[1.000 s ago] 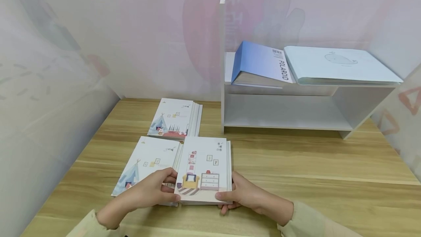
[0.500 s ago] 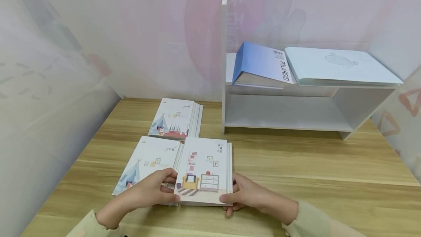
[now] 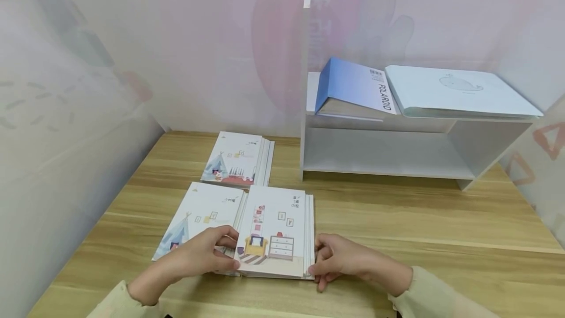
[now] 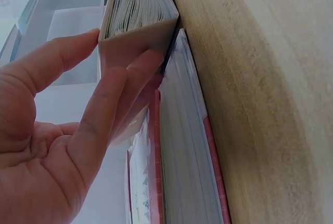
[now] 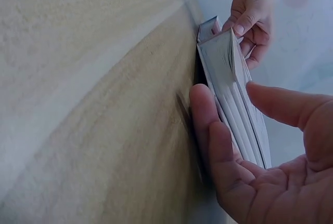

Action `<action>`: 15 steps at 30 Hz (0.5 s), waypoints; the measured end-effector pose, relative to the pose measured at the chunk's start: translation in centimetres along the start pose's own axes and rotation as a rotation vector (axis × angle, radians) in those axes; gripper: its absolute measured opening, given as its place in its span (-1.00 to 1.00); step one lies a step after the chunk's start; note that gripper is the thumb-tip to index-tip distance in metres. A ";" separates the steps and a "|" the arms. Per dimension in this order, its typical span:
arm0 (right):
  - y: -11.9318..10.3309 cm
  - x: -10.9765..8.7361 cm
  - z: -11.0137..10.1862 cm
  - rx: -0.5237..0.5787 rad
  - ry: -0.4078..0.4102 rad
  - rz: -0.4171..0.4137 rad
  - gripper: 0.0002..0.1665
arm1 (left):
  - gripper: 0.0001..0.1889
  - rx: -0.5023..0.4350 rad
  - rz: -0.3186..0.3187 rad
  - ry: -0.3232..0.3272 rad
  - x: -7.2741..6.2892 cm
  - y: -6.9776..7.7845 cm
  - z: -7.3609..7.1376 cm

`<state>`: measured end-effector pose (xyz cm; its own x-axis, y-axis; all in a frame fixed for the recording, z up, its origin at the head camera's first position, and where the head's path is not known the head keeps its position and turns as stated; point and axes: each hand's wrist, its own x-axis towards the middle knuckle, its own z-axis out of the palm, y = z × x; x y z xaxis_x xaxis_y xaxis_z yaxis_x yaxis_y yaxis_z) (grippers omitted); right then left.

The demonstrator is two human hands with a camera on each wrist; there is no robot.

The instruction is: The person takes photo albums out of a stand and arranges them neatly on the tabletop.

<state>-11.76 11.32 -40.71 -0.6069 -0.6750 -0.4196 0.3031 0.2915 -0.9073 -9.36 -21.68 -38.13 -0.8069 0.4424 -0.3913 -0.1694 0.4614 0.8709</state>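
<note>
A closed photo album lies face up, its white cover drawn with a yellow armchair and a chest of drawers. My left hand is at its left side; in the left wrist view, fairly straight fingers lie along the spine and the thumb tip meets the cover's edge. Around the lower right corner is my right hand, its thumb at the cover edge and its fingers loosely bent low beside the pages. Under my left forearm lies a second album with a blue tent on its cover, partly hidden.
Another tent-covered album lies further back. On the right, a white shelf carries a blue POLAROID album, tilted open, and a pale blue album with a whale. The wooden table ends at fabric walls.
My right hand has slid right, its thumb coming off the front cover to the page edge. My left hand stays at the spine. The head view has shifted slightly.
</note>
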 end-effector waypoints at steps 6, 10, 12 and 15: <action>0.1 -0.3 -0.5 -0.022 0.008 -0.001 -0.66 | -0.55 0.072 0.032 0.022 0.1 0.3 -0.4; 0.0 -0.6 -0.8 -0.034 0.013 -0.001 -0.64 | -0.61 0.084 0.041 0.044 0.1 0.7 -1.0; 0.0 -0.7 -1.0 -0.047 0.016 -0.007 -0.63 | -0.62 0.069 0.032 0.048 0.2 0.8 -1.3; -0.2 -0.8 -1.5 -0.079 0.026 -0.029 -0.63 | -0.62 0.064 0.026 0.054 0.5 1.0 -1.7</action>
<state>-12.44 12.77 -40.27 -0.6338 -0.6666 -0.3923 0.2264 0.3251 -0.9182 -10.90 -22.30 -36.91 -0.8404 0.4136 -0.3502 -0.1124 0.4990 0.8593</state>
